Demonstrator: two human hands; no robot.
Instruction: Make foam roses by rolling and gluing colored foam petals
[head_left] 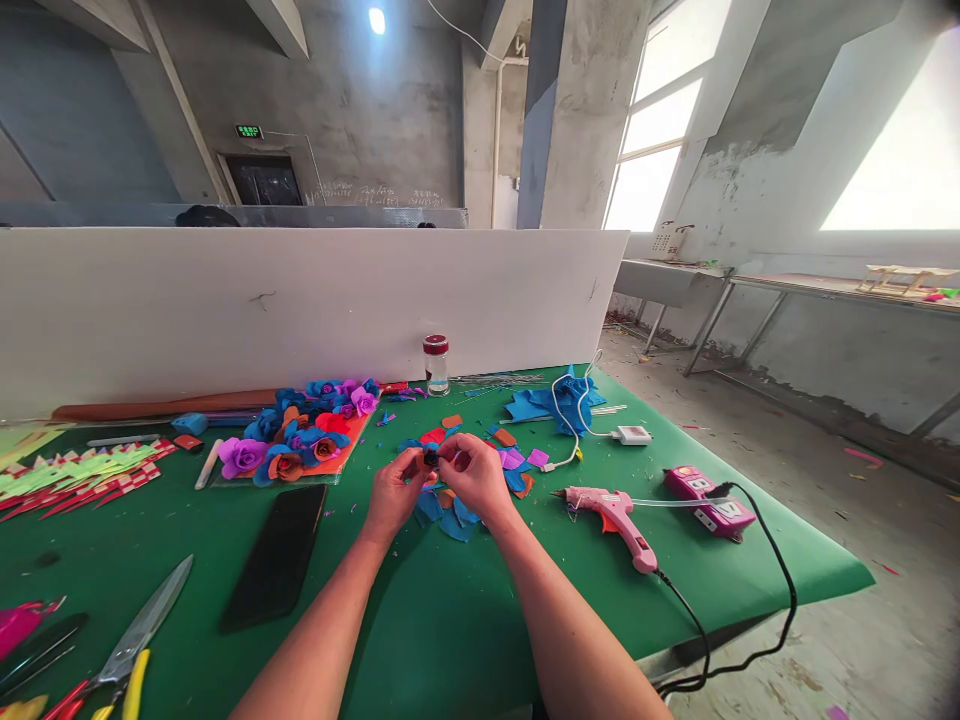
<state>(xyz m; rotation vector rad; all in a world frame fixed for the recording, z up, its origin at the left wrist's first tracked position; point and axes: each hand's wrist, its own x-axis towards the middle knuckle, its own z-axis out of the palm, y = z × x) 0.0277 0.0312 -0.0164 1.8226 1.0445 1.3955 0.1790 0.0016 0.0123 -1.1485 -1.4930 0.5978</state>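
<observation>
Over the middle of the table, my left hand [397,488] and my right hand [474,474] meet, fingers pinched around a small dark flower piece [430,458]. Its centre looks almost black; the fingertips cover much of it, and its exact make is hard to see. Below and around my hands lie loose paper petals [455,524] in blue, orange, red and purple. To the left, finished-looking paper roses [282,462] in blue, purple and orange rest in a heap on an orange sheet.
Right of my hands lie a pink glue gun [611,512], a magenta power strip [709,502] and a white charger [631,435] with cable. Leftward are a black phone [276,556] and scissors [142,625]. A lidded jar [436,364] stands before the white partition [337,300].
</observation>
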